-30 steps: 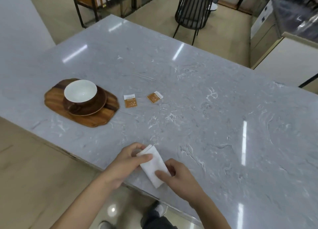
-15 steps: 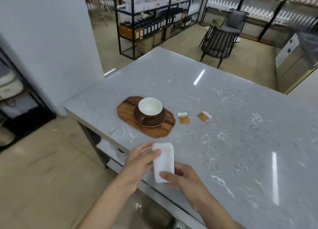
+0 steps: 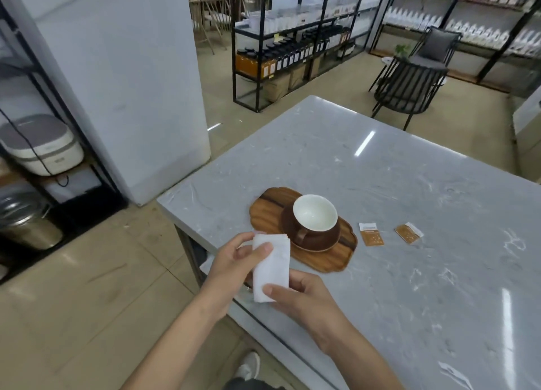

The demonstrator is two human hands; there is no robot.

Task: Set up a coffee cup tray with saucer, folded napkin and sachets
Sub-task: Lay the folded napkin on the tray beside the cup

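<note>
A folded white napkin (image 3: 270, 266) is held upright between both hands, just in front of the tray. My left hand (image 3: 234, 268) pinches its upper part with thumb and fingers. My right hand (image 3: 304, 297) pinches its lower end. The wooden tray (image 3: 265, 218) lies on the grey marble counter (image 3: 409, 272). On the tray stands a brown saucer (image 3: 329, 244) with a brown cup (image 3: 314, 218), white inside, handle towards me. Two orange-and-white sachets, one (image 3: 371, 234) nearer the tray and one (image 3: 409, 233) further right, lie flat on the counter.
The counter's corner and left edge (image 3: 175, 214) are close to the tray. Beyond it stand a white pillar (image 3: 131, 82), black shelving (image 3: 292, 38) with bottles, and a black chair (image 3: 409, 88). An appliance (image 3: 41, 143) and a metal bin (image 3: 26, 225) sit at the far left.
The napkin has been lifted off the counter and turned upright in both hands. The view has swung left and up, so the tray sits closer to the hands.
</note>
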